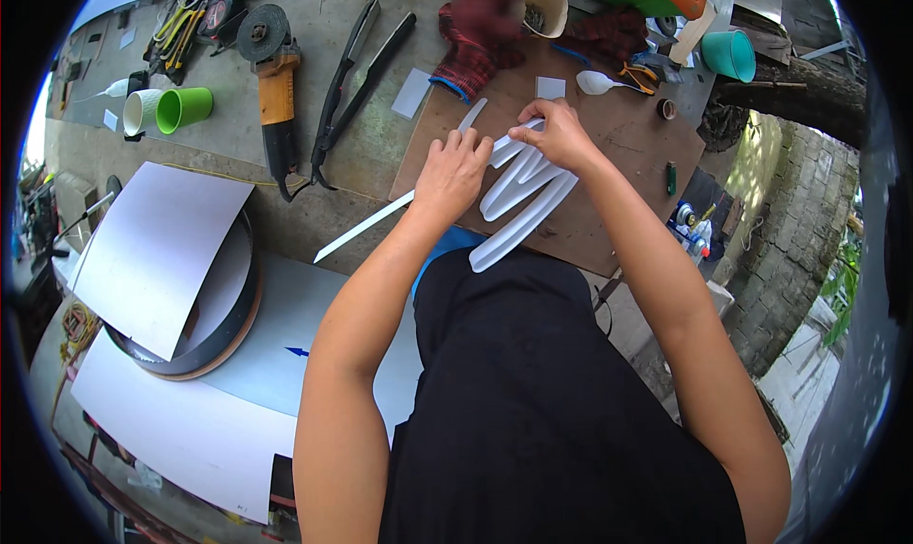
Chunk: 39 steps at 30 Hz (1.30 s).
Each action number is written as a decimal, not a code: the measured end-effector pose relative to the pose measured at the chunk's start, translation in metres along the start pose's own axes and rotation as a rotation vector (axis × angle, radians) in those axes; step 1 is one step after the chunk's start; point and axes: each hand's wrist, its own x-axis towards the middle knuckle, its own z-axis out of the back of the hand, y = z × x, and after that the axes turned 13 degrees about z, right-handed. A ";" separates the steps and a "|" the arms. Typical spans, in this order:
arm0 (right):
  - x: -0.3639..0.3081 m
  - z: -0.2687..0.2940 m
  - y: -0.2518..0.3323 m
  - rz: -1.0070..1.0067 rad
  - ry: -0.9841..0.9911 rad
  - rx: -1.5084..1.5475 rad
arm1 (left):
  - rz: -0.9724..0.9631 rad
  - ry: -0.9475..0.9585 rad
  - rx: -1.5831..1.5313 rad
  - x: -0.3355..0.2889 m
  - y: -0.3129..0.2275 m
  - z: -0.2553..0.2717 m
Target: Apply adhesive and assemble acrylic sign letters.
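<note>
My right hand point(556, 133) pinches the upper end of a bent white strip point(521, 232), which lies in zigzag folds with curved walls over the brown board. My left hand point(451, 175) is curled beside it, fingers closed on a narrow white strip point(366, 224). That strip runs out past the wrist toward the lower left. A short curved white end point(473, 113) shows beyond the left fingers; whether it belongs to the same strip is hidden. The fingertips of both hands are close together, partly covering where the white pieces meet.
Beyond the brown board point(623, 197) lie an angle grinder point(277, 106), a hair straightener point(354, 87), checked gloves point(475, 45), orange-handled pliers point(639, 78) and a white squeeze bottle point(597, 83). Green cup point(184, 109) and teal cup point(729, 55) stand at the sides. White sheets point(162, 249) rest on a round drum shape.
</note>
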 end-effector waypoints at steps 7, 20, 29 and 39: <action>0.006 -0.004 -0.005 0.016 -0.033 -0.001 | -0.023 -0.010 0.008 0.005 0.003 0.000; 0.009 -0.005 -0.006 0.052 -0.014 -0.034 | -0.022 -0.004 0.010 0.008 0.004 -0.001; 0.009 0.001 -0.005 0.083 0.070 -0.099 | -0.029 -0.093 0.007 0.007 0.004 -0.008; 0.008 0.004 -0.004 0.092 0.096 -0.101 | -0.027 -0.114 0.003 0.005 0.003 -0.007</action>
